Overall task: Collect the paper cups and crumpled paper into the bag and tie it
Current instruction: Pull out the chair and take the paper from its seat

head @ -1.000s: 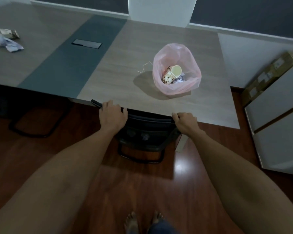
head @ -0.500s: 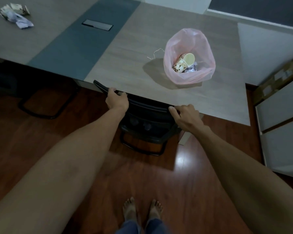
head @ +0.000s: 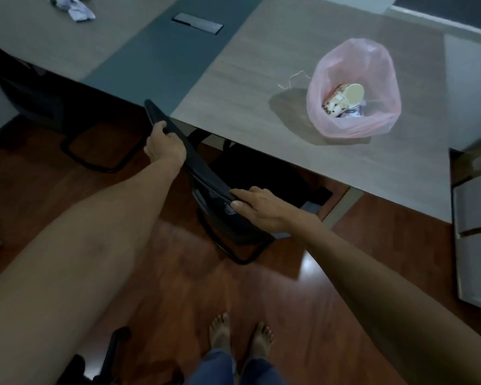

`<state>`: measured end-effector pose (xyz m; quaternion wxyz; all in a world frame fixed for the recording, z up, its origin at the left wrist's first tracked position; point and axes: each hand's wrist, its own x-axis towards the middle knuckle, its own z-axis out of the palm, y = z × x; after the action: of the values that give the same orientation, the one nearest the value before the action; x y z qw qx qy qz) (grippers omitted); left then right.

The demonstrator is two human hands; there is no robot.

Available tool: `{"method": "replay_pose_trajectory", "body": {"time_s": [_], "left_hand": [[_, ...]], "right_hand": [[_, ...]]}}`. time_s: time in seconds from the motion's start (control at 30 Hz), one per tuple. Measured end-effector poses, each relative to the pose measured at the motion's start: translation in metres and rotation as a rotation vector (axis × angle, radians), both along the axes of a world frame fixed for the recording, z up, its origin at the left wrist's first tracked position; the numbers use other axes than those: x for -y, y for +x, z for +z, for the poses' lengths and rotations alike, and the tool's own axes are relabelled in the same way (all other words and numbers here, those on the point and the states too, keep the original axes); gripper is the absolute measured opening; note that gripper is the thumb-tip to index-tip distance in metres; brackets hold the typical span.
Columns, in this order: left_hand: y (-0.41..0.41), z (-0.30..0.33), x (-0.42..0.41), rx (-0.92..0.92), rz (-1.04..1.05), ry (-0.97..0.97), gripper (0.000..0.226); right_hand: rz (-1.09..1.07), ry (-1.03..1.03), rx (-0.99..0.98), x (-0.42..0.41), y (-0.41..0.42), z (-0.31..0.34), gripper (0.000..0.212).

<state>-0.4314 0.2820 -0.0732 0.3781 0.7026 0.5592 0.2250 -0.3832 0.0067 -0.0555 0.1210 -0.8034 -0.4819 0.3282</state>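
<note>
Hands first: your left hand (head: 165, 144) was curled over the top edge of the black office chair (head: 206, 176), fingers wrapped round the far end of its backrest, and your right hand (head: 257, 208) lay on the near end of that same backrest, fingers fairly straight along the top and the thumb pressed against its near face, so you held it from both ends. You had the chair's back angled from far left to near right, with its seat tucked under the near edge of the wooden table (head: 261, 65) and its dark tube frame standing on the reddish wood floor (head: 178, 273).

You could see the pink plastic bag (head: 354, 87) standing open on the table, right of your hands and well apart from them. Inside it lay a spotted paper cup (head: 343, 100) on its side, its pale mouth turned up and right, with crumpled paper in the bag (head: 354, 112) just beside it. A thin string (head: 293, 79) lay on the tabletop just left of the bag.

More crumpled paper (head: 72, 6) sat at the far left corner of the table, beyond the grey centre strip (head: 156, 59) and its dark cable hatch (head: 197, 22). Your bare feet (head: 240, 336) stood on the floor at the near edge, and pale cabinets (head: 475, 232) stood at the right
</note>
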Motion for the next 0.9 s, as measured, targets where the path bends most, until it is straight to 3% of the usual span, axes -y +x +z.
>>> {"method": "replay_pose_trajectory", "body": {"time_s": [0.17,0.47,0.6,0.77,0.9], "left_hand": [[-0.02,-0.005,-0.045,0.013,-0.022,0.06,0.045],[-0.049,-0.007,-0.115,-0.022,-0.221,0.194,0.039],[-0.055,-0.002,-0.117,-0.142,-0.278,0.327,0.035],[-0.056,0.017,-0.091,-0.361,-0.37,0.658,0.034],[-0.045,0.02,-0.052,-0.262,-0.537,0.566,0.033]], "right_hand": [[0.072,0.04,-0.201,-0.057,-0.026,-0.01,0.072],[0.113,0.095,-0.395,-0.127,-0.071,-0.021,0.087],[0.081,0.164,-0.49,-0.129,-0.071,-0.026,0.072],[-0.046,0.134,-0.23,-0.101,-0.034,-0.035,0.039],[-0.097,-0.002,-0.088,-0.068,0.016,-0.046,0.027]]}}
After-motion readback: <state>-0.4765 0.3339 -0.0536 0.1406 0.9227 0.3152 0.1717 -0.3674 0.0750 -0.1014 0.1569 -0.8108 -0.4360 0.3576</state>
